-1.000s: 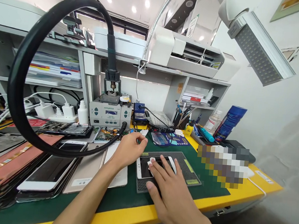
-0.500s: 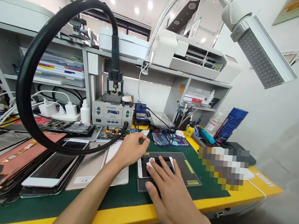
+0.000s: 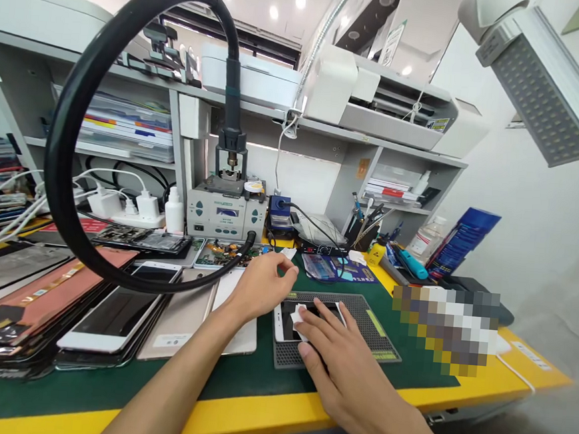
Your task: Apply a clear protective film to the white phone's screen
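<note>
A white-framed smartphone (image 3: 288,308) with a black screen lies on a grey textured repair mat (image 3: 361,329). My right hand (image 3: 346,352) rests over the phone with fingers stretched across it, pressing a small white wipe (image 3: 296,319) against the screen. Close to the phone's upper left corner is my left hand (image 3: 265,282), its fingers curled in. The thumb and index finger come near each other, and the other fingertips are hidden, so anything they hold does not show.
To the left lie stacked phones (image 3: 124,317) and screen panels (image 3: 37,297). A hot-air station (image 3: 227,215) with a thick black hose (image 3: 67,106) stands behind, beside a tray of small parts (image 3: 216,255). A tool holder (image 3: 361,229) and a yellow bottle (image 3: 377,252) are at back right.
The whole view has shifted slightly, so everything sits a little further right. The right hand's fingers have moved only slightly on the phone; the left hand stays curled beside it.
</note>
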The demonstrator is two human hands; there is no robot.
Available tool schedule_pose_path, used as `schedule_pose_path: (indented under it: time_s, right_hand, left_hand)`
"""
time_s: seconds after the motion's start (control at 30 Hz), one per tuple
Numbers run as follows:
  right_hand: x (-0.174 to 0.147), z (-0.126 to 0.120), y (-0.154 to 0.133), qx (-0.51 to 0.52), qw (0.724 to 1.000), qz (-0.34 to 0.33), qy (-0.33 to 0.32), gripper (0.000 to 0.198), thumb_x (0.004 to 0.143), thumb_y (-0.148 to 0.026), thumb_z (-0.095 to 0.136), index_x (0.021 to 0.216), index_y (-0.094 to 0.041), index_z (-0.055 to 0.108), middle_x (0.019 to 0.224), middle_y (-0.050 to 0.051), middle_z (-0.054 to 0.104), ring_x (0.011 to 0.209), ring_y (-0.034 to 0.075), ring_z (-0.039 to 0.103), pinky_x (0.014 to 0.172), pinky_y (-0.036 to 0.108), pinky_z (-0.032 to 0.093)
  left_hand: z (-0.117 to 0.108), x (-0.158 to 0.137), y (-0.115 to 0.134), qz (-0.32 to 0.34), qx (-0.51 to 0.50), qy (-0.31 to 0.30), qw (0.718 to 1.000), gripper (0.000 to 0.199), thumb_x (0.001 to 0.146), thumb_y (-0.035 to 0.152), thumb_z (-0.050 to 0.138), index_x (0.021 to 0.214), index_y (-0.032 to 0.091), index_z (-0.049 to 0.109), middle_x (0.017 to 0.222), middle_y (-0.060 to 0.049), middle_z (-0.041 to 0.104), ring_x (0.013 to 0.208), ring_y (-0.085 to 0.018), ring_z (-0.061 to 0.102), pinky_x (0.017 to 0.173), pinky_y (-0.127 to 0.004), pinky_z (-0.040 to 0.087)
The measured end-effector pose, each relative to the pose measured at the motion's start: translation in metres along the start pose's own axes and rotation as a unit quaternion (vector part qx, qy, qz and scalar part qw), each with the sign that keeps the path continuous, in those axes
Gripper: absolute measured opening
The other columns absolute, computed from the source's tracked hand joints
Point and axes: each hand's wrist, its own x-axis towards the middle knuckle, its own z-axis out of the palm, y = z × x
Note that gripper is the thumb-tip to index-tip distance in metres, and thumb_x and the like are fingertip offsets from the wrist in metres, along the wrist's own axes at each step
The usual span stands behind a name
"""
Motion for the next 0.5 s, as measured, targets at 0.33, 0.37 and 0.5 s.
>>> schedule_pose_path:
  time_s: [0.33, 0.37, 0.5]
  right_hand:
    - [0.0024, -0.0050, -0.0018, 0.006, 1.000, -0.006, 0.025, 0.037, 0.109, -0.032, 0.035, 0.130, -0.028, 0.065, 0.150, 0.002, 0.060, 0.152, 0.029, 0.036, 0.125, 0.066, 0.014]
    - [0.0021, -0.0051, -0.0017, 0.006, 1.000, -0.006, 0.026, 0.036, 0.109, -0.032, 0.035, 0.130, -0.028, 0.065, 0.149, 0.002, 0.060, 0.152, 0.029, 0.036, 0.125, 0.066, 0.015]
    - [0.0056, -0.0035, -0.0013, 0.004, 0.999, -0.009, 0.033, 0.036, 0.109, -0.033, 0.036, 0.131, -0.030, 0.064, 0.149, 0.001, 0.061, 0.151, 0.030, 0.037, 0.125, 0.067, 0.016]
  left_hand:
    - [-0.0001, -0.0008, 0.0019, 0.001, 0.014, 0.001, 1.000, 0.021, 0.090, 0.028, 0.055, 0.077, 0.021, 0.069, 0.085, -0.003, 0.076, 0.078, -0.022, 0.068, 0.070, -0.032, 0.045]
    - [0.0000, -0.0008, 0.0019, 0.002, 0.015, 0.000, 1.000, 0.021, 0.090, 0.028, 0.055, 0.077, 0.021, 0.069, 0.085, -0.003, 0.076, 0.078, -0.022, 0.068, 0.070, -0.032, 0.045]
    - [0.0004, -0.0013, 0.0015, 0.003, 0.018, 0.000, 1.000, 0.020, 0.090, 0.028, 0.055, 0.077, 0.021, 0.069, 0.085, -0.003, 0.076, 0.078, -0.022, 0.067, 0.069, -0.032, 0.045]
